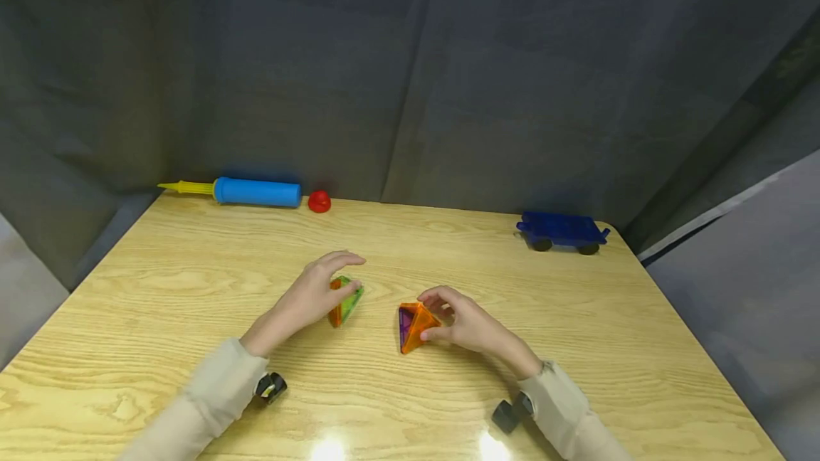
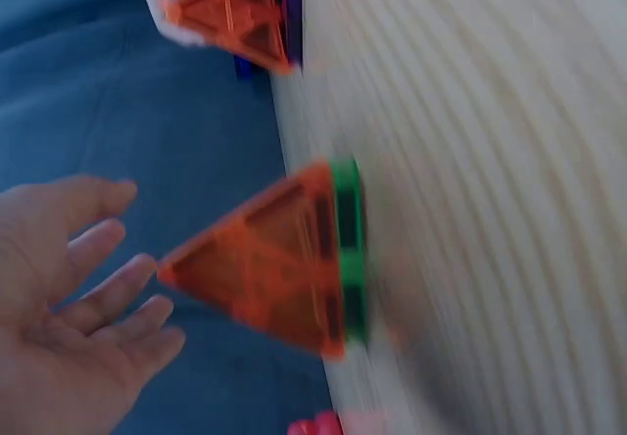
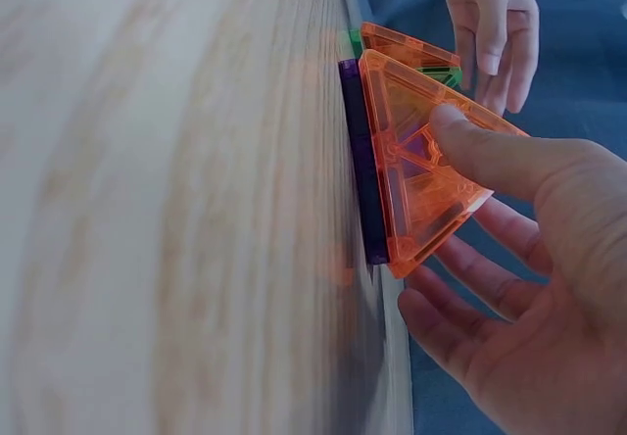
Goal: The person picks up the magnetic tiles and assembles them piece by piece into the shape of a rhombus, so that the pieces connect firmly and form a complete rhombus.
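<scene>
Two small pyramids of translucent magnetic tiles stand on the wooden table. The left one, an orange and green magnetic-tile pyramid [image 2: 260, 259], has an orange face and a green base edge. Beside it is my left hand [image 1: 318, 290], fingers loosely spread; the left wrist view shows that hand [image 2: 73, 308] with nothing in its grasp. My right hand [image 1: 468, 322] holds the orange and purple magnetic-tile pyramid [image 1: 418, 327]. In the right wrist view, the thumb of that hand [image 3: 549, 268] presses an orange face and the fingers curl behind. A purple tile lies along this pyramid's base.
A blue pump [image 1: 256, 192] with a yellow nozzle lies at the table's back left, with a red rounded piece [image 1: 319, 201] to its right. Toward the back right corner stands a dark blue wheeled cart [image 1: 562, 229]. Dark cloth [image 1: 410, 77] hangs behind the table [image 1: 410, 404].
</scene>
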Demonstrator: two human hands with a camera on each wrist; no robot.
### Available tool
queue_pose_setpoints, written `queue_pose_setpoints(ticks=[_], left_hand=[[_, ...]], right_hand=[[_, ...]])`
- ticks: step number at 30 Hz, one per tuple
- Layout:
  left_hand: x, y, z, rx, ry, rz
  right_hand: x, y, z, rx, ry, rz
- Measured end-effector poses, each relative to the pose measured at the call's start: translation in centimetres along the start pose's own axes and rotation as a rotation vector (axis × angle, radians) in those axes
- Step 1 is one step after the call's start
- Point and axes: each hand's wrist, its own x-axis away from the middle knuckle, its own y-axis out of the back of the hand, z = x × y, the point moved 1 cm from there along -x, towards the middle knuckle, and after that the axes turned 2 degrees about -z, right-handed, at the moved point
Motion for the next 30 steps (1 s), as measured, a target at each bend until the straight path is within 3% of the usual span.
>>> queue_pose_setpoints(ticks=[3, 9, 12, 22, 30], left_hand=[[0.2, 0.9, 1.0, -0.011, 0.029, 0.044], [0.7, 1.5, 2.8, -0.031, 0.082, 0.216], [0.8, 1.5, 3.4, -0.044, 0.068, 0.262], [0.8, 1.1, 3.6, -0.058, -0.025, 0.257], [0.4, 0.4, 2.8, -0.072, -0.04, 0.28]], right_hand=[[0.0, 0.1, 0.1, 0.0, -0.002, 0.003], [0.0, 0.2, 0.3, -0.005, -0.017, 0.019], [-0.1, 0.2, 0.4, -0.02, -0.029, 0.033], [0.0, 0.0, 0.2, -0.021, -0.02, 0.063], [0.0, 0.0, 0.1, -0.028, -0.034, 0.058]])
